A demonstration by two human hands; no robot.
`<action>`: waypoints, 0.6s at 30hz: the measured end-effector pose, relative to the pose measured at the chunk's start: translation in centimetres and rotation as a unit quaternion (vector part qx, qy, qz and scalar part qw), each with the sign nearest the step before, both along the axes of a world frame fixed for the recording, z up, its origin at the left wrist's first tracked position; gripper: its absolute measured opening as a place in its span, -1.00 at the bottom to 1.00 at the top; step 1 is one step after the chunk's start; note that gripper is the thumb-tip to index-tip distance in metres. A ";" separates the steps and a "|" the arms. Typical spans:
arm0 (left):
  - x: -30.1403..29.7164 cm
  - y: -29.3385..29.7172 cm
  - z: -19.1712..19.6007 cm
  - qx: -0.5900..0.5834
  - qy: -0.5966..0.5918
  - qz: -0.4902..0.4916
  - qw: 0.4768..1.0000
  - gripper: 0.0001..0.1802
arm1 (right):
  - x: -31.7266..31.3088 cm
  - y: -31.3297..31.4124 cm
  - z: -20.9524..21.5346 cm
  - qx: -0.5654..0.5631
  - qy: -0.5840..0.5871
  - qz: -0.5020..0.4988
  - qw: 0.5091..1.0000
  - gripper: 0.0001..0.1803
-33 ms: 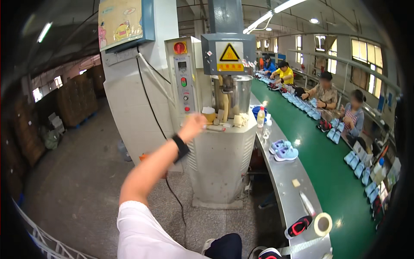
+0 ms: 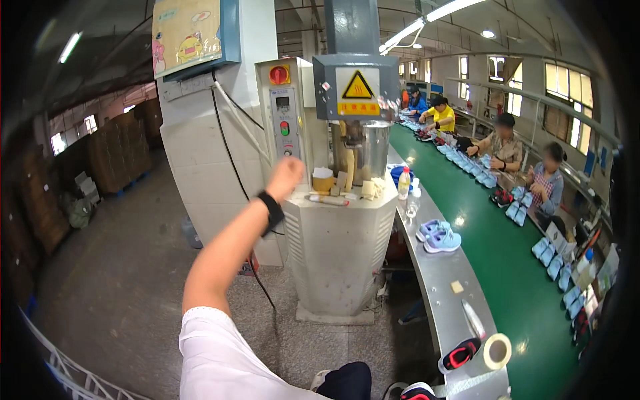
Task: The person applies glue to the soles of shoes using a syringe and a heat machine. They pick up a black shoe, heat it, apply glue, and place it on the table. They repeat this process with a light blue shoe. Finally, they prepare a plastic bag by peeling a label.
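My left hand (image 2: 287,175) is raised before the control panel (image 2: 283,110) of a grey-white machine (image 2: 340,247). Its fingers are curled in, and whatever may be in them is hidden. The hand covers the panel's lower part, just below a small knob; whether it touches the panel I cannot tell. A dark band (image 2: 272,212) circles the wrist. Right of the hand, the machine's ledge carries a yellow roll (image 2: 323,183), a stick-like tool (image 2: 328,200) and pale blocks (image 2: 371,189). My right hand is out of view.
A metal side table (image 2: 440,293) bears light-blue shoes (image 2: 440,236), bottles (image 2: 404,183), a black-red shoe (image 2: 460,355) and a tape roll (image 2: 497,351). Beyond runs a green conveyor (image 2: 493,267) lined with shoes, with several people seated along it. A black cable (image 2: 233,160) hangs left of the machine.
My left hand has moved left and slightly up, from in front of the yellow roll on the ledge to the lower part of the control panel.
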State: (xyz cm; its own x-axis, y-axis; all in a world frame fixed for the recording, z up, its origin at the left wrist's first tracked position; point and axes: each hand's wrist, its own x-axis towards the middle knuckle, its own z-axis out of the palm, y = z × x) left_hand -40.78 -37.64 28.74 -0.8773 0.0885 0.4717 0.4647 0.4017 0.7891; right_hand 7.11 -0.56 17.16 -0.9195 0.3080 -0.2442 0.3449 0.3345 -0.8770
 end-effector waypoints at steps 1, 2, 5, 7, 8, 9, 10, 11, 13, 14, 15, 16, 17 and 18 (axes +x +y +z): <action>-3.2 -2.4 3.6 -0.025 0.092 0.108 0.990 -0.73 | -0.6 -0.1 0.2 -0.018 -0.005 -0.028 0.999 -0.35; -5.9 -2.8 6.3 -0.045 0.148 0.174 0.973 -0.73 | -1.2 0.1 -0.4 -0.095 0.004 -0.058 0.994 -0.31; -12.1 -4.2 12.6 -0.098 0.196 0.279 0.935 -0.70 | -4.9 -0.7 1.6 0.031 0.039 -0.070 0.996 -0.27; -15.7 -5.2 16.1 -0.134 0.209 0.332 0.910 -0.58 | -7.6 -0.8 3.2 0.064 0.023 -0.071 0.995 -0.24; -17.5 -5.6 17.2 -0.148 0.217 0.356 0.897 -0.60 | -9.0 -1.2 3.8 0.055 0.030 -0.080 0.995 -0.24; -19.2 -6.0 18.2 -0.162 0.226 0.381 0.882 -0.63 | -10.4 -1.8 5.0 0.046 0.036 -0.088 0.994 -0.24; -20.0 -7.3 18.9 -0.199 0.207 0.379 0.880 -0.65 | -12.2 -2.8 6.9 0.022 0.047 -0.093 0.994 -0.27; -21.2 -7.1 19.3 -0.223 0.190 0.362 0.885 -0.68 | -13.4 -3.3 7.9 0.010 0.054 -0.090 0.994 -0.28; -22.7 -7.2 19.3 -0.258 0.204 0.349 0.877 -0.72 | -15.9 -3.9 9.4 -0.015 0.070 -0.078 0.994 -0.31; -23.1 -6.6 19.4 -0.257 0.219 0.339 0.878 -0.74 | -16.3 -4.3 9.6 0.018 0.067 -0.094 0.993 -0.31; -23.5 -6.2 19.4 -0.256 0.233 0.331 0.878 -0.75 | -16.7 -4.7 9.6 0.051 0.062 -0.109 0.991 -0.32; -23.9 -6.5 19.0 -0.285 0.276 0.333 0.856 -0.80 | -17.5 -4.8 9.7 0.076 0.049 -0.115 0.989 -0.32; -24.4 -6.9 19.0 -0.326 0.314 0.343 0.823 -0.85 | -18.5 -4.9 10.3 0.078 0.053 -0.110 0.989 -0.32; -24.9 -7.3 19.4 -0.365 0.354 0.327 0.796 -0.87 | -19.5 -4.9 11.2 0.081 0.058 -0.105 0.989 -0.33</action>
